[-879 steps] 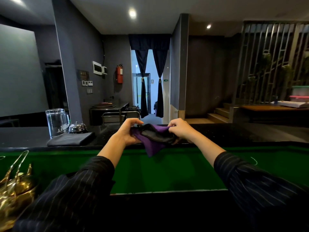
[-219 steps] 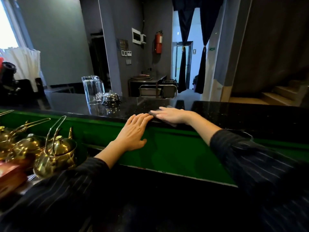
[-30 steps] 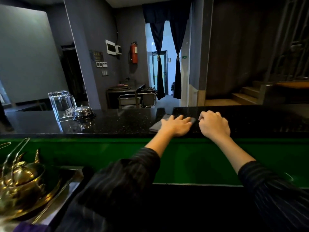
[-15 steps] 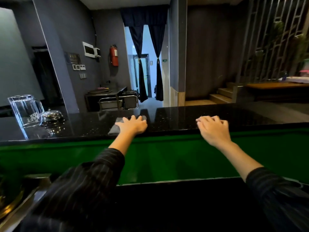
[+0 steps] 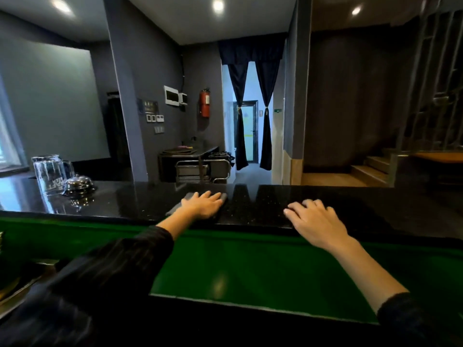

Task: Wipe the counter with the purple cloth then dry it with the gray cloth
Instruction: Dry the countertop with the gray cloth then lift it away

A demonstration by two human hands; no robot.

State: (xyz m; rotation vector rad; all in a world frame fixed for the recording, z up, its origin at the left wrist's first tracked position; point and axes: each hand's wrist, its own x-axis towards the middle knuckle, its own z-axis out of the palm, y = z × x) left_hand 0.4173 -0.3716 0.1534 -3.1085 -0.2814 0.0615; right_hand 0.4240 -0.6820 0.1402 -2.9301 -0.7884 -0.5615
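Lying flat underhand, gray cloth

We wore a dark, nearly black long-sleeved top with fine pale pinstripes, seen best on the left sleeve. That sleeve reached partway down the forearm, leaving the wrist and the left hand bare. The right sleeve was pushed up higher, its soft-edged cuff leaving much of the forearm and the right hand uncovered, with no rings or watch showing.
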